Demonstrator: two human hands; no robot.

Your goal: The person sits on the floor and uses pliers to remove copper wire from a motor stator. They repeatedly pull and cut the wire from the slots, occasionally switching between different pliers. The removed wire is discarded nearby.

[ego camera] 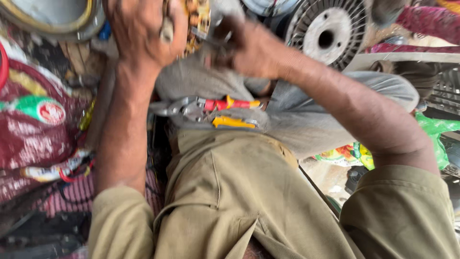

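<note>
both forearms reach forward and up from rolled khaki sleeves, bare from just below the elbow. the left hand (143, 31) is raised at the top of the view, back of the hand toward the camera, fingers curled into a closed grip. the right hand (249, 45) sits just beside it, a little lower, also curled shut, wrist bent inward toward the left. the right forearm slants down to the lower right; the left forearm runs almost straight down. both hands are blurred.
</note>
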